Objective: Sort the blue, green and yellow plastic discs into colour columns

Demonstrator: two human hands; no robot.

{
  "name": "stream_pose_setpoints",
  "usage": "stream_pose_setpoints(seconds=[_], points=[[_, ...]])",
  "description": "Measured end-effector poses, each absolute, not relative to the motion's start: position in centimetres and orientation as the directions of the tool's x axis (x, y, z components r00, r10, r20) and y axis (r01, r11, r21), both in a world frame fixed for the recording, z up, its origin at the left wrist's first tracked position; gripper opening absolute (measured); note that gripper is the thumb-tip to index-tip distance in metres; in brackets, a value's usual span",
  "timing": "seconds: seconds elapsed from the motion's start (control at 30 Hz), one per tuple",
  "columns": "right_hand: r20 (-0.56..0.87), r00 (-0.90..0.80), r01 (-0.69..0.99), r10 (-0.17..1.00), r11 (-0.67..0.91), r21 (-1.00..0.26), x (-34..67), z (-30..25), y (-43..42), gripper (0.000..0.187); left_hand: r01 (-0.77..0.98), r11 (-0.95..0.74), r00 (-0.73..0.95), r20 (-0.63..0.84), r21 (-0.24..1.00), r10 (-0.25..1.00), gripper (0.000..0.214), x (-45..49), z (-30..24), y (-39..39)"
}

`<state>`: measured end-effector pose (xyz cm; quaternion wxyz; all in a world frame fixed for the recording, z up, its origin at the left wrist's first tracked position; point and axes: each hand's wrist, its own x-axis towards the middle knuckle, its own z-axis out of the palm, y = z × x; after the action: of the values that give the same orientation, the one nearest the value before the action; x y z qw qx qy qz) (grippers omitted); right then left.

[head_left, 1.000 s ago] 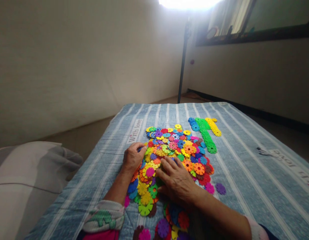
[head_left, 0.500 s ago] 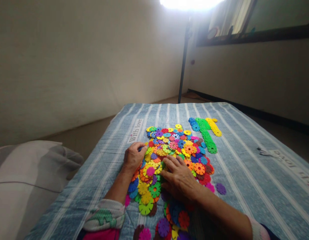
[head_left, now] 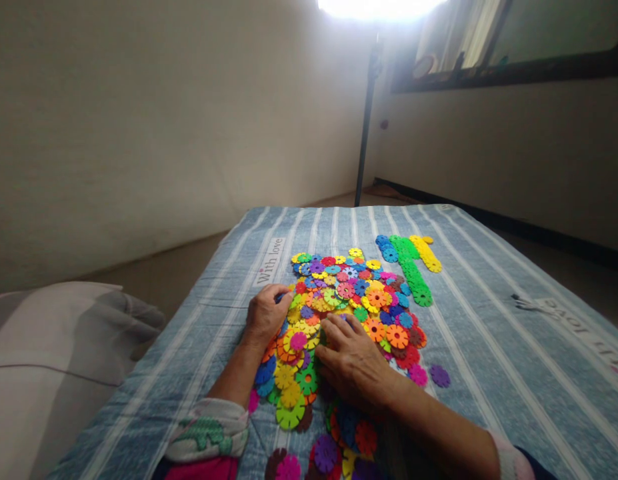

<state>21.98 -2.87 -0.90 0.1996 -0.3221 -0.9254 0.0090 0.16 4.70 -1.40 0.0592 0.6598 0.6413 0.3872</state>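
Note:
A heap of colourful flower-shaped plastic discs (head_left: 333, 297) with notched edges lies spread over a striped blue cloth. My left hand (head_left: 269, 313) rests at the heap's left edge, its thumb and fingers curled round a dark blue disc (head_left: 280, 297) that shows only in part. In the middle of the heap, my right hand (head_left: 356, 363) lies palm down with its fingers slightly bent and apart, touching discs. What is under its palm is hidden. Loose discs, among them a purple one (head_left: 325, 453), lie nearer to me below the right wrist.
Beyond the heap to the right lie joined or overlapping rows of green (head_left: 413, 273), blue (head_left: 387, 248) and yellow discs (head_left: 427, 255). A single purple disc (head_left: 440, 376) sits apart on the cloth (head_left: 489, 320). A lit lamp on a stand (head_left: 366, 127) rises behind the far edge.
My right hand has shifted slightly left and towards me over the heap, uncovering a few discs. My left hand stays in place with the same grip.

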Motion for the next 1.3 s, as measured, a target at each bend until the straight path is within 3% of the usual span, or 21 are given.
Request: stream_pose_setpoints(seconds=[0.43,0.97,1.3], points=[[0.434,-0.695,0.593,0.573,0.798,-0.103,21.8,-1.4,-2.6,0.007,0.808,-0.167,-0.123,0.439,0.565,0.89,0.022,0.0,-1.6,4.8],[0.575,-0.615,0.546,0.54,0.818,-0.184,21.8,-1.9,-2.2,0.016,0.809,-0.157,-0.129,0.432,0.566,0.893,0.021,0.2,-1.2,4.6],[0.509,-0.785,0.346,0.354,0.931,-0.113,21.5,-0.1,-3.6,0.018,0.813,-0.166,-0.114,0.431,0.559,0.895,0.022,0.2,-1.0,4.4]])
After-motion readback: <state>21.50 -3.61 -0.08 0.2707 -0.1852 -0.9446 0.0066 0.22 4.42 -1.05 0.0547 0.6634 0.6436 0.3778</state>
